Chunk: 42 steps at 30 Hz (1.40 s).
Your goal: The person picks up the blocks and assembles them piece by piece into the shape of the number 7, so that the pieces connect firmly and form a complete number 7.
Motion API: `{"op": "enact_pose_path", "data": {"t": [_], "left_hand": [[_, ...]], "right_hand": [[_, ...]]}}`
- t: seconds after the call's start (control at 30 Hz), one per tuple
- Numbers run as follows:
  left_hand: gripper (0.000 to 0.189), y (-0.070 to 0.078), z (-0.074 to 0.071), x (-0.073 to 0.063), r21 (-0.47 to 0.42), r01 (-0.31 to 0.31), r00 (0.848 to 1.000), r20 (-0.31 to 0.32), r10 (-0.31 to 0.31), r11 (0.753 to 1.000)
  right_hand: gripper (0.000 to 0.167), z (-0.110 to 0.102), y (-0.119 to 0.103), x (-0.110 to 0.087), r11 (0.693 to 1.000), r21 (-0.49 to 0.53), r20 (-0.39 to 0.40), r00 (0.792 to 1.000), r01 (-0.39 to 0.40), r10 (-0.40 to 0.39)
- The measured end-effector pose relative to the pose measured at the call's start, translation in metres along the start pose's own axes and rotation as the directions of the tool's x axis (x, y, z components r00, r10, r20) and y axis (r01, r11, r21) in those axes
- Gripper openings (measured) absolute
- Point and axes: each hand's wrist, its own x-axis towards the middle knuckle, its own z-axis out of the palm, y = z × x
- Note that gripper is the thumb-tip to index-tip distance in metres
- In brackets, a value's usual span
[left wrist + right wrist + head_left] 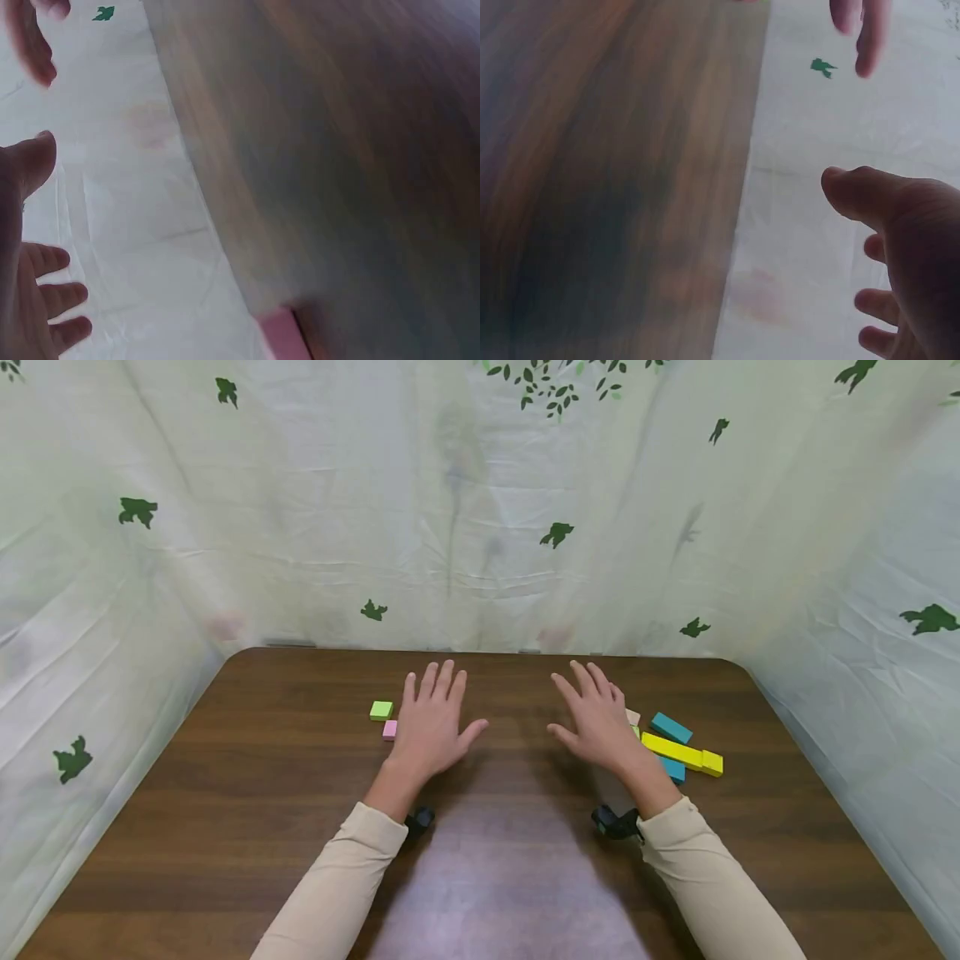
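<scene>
My left hand [430,728] is held over the table with fingers spread and thumb out, holding nothing. Just left of it lie a light green block [381,711] and a pink block [390,730], the pink one partly hidden by the hand. Fingers also extended, my right hand [598,725] hovers empty on the other side. Beside it is a loose group: a blue block [671,727], a long yellow block [671,750], a short yellow block [712,763] and another blue block [672,769]. A pale pink block [633,717] and a bit of green show behind the hand.
The brown wooden table [510,877] ends at a far edge against a pale hanging sheet [315,510] printed with green leaves, which also encloses both sides. Each wrist wears a black camera [615,822] on its inner side.
</scene>
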Motion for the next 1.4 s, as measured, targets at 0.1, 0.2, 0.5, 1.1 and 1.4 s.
{"op": "enact_pose_path", "data": {"t": [0.1,0.2,0.5,1.1,1.4], "left_hand": [[0.079,-0.008,-0.005,-0.004,-0.010,-0.055,0.998,-0.023,0.055,0.998],[0.074,-0.019,-0.011,-0.010,-0.008,-0.103,0.993,-0.052,0.102,0.995],[0.063,-0.045,-0.018,-0.031,-0.037,-0.176,0.982,-0.072,0.173,0.984],[0.061,-0.046,-0.014,-0.034,-0.068,-0.204,0.978,-0.047,0.201,0.977],[0.060,-0.035,-0.012,-0.031,-0.096,-0.218,0.976,-0.042,0.215,0.971]], "right_hand": [[0.073,-0.006,0.012,-0.007,1.000,0.004,0.008,1.000,0.023,-0.023],[0.068,-0.013,0.027,-0.018,0.999,0.028,0.022,0.999,0.043,-0.043],[0.054,-0.033,0.074,-0.055,0.996,-0.011,0.016,0.996,0.088,-0.088],[0.050,-0.036,0.093,-0.075,0.995,-0.040,0.093,0.992,0.089,-0.085],[0.046,-0.036,0.098,-0.080,0.996,-0.025,0.106,0.991,0.081,-0.078]]}}
